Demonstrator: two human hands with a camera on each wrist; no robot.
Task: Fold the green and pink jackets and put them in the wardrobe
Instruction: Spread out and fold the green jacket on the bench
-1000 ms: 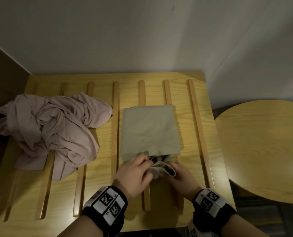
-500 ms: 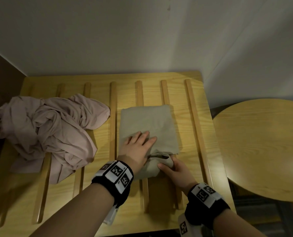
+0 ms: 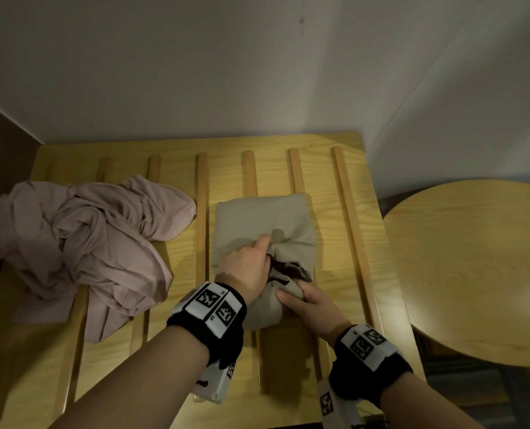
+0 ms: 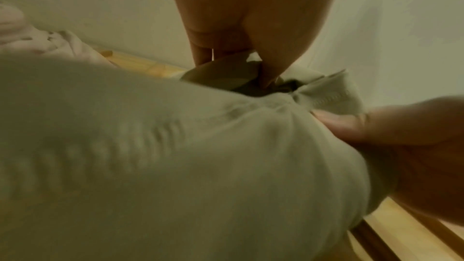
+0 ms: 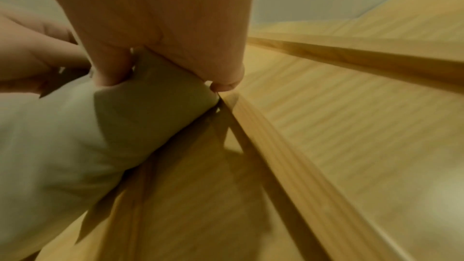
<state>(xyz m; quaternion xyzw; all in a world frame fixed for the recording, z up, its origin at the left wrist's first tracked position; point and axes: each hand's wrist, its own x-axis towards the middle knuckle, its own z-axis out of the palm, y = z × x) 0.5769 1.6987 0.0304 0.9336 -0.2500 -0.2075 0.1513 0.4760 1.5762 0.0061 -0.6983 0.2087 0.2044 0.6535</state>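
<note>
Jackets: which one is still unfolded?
The pink jacket, a crumpled heap at the table's left; the green jacket is a folded bundle gripped by both hands.

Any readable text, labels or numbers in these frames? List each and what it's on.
No readable words or numbers.
Left wristband: square black-and-white marker codes, with tiny characters beside them too small to read.
Right wristband: the same kind of codes, tiny print unreadable.
Green jacket and pink jacket: no label or print visible.
</note>
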